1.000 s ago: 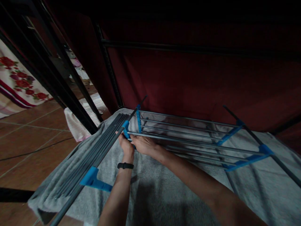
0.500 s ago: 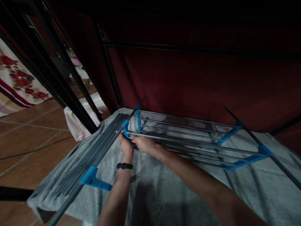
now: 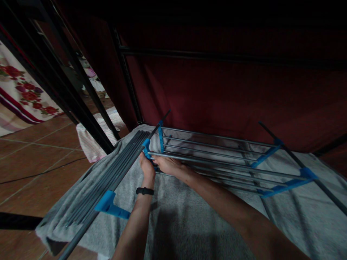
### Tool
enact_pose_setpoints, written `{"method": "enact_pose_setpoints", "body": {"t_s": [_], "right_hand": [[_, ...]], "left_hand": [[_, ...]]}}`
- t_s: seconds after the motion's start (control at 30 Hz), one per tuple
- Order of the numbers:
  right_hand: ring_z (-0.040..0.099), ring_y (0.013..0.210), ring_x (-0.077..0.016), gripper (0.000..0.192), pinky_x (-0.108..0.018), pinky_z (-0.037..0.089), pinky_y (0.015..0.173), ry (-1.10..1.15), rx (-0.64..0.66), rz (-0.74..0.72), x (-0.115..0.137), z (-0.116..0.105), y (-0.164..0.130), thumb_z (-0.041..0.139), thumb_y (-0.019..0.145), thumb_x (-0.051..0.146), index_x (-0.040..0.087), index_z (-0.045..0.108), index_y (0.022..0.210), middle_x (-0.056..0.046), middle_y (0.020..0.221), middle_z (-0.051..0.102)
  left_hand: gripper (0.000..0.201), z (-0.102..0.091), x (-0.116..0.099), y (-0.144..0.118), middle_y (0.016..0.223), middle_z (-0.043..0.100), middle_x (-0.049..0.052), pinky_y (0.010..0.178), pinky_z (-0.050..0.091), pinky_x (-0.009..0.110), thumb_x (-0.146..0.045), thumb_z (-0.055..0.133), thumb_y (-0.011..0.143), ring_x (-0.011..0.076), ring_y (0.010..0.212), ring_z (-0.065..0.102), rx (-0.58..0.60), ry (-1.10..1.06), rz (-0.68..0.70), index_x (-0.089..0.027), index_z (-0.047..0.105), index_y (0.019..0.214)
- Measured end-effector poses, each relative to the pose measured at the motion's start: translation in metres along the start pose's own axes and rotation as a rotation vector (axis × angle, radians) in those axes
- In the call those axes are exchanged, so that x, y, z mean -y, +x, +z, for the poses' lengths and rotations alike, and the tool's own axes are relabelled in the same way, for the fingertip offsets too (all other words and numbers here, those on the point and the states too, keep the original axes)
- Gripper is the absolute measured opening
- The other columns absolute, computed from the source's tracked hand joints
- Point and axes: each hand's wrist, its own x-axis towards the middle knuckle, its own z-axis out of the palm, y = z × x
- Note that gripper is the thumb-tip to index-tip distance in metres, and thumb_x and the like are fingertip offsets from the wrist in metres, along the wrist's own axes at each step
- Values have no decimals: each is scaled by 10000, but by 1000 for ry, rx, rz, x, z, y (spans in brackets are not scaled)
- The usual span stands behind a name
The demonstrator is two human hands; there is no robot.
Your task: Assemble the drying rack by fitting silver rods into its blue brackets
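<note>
A half-assembled rack of grey metal tubes [image 3: 222,164] and blue plastic brackets lies on a grey blanket [image 3: 189,216]. My left hand [image 3: 148,169], with a black band on its wrist, is closed around the blue bracket [image 3: 146,144] on the left long pole. Close beside it, my right hand [image 3: 167,165] is closed on the left end of a grey tube, against that bracket; its fingertips are partly hidden. Nearer me, another blue bracket [image 3: 108,206] sits on the same pole, with no tubes in it. Blue brackets [image 3: 288,186] on the right pole hold the tubes' far ends.
Several loose grey tubes [image 3: 108,175] lie side by side left of the left pole. Behind the rack hangs a dark red cloth [image 3: 230,97] with a black metal bar [image 3: 203,55]. Black posts [image 3: 81,83] rise at left, near a striped cloth [image 3: 89,141] on the tiled floor [image 3: 40,155].
Both hands stay at the same bracket, with only slight finger movement. The whole view has shifted a little, so things appear slightly further right.
</note>
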Motion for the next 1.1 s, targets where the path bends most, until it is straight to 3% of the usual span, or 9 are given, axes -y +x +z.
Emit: {"method": "enact_pose_setpoints", "body": {"t_s": [0.4, 0.77, 0.97, 1.1], "right_hand": [[720, 1179, -266, 420, -362, 565, 1001, -43, 18, 26, 3, -2, 0, 462, 1078, 318, 268, 575, 1479, -71, 1344, 739], [722, 1166, -260, 389, -362, 575, 992, -33, 18, 35, 3, -3, 0, 457, 1074, 306, 262, 626, 1422, -69, 1333, 742], [725, 1145, -281, 422, -385, 573, 974, -104, -29, -12, 6, -3, -2, 436, 1082, 275, 228, 559, 1483, -103, 1309, 745], [723, 1143, -264, 380, -367, 569, 981, -87, 6, -7, 4, -3, 0, 448, 1084, 284, 215, 600, 1425, -101, 1307, 746]], "left_hand": [[655, -3, -9, -7, 608, 459, -5, 560, 418, 304, -767, 342, 984, 159, 588, 434, 22, 133, 34, -252, 417, 586], [621, -2, -3, -4, 632, 483, -5, 581, 425, 292, -728, 363, 998, 152, 603, 436, 18, 98, 21, -244, 445, 616], [664, -1, -6, -5, 602, 468, -5, 556, 422, 298, -813, 378, 944, 155, 581, 432, 25, 78, 13, -251, 445, 598], [672, -1, -9, -6, 599, 451, -10, 540, 408, 302, -852, 397, 911, 152, 567, 414, 45, 41, 0, -254, 451, 610]]}}
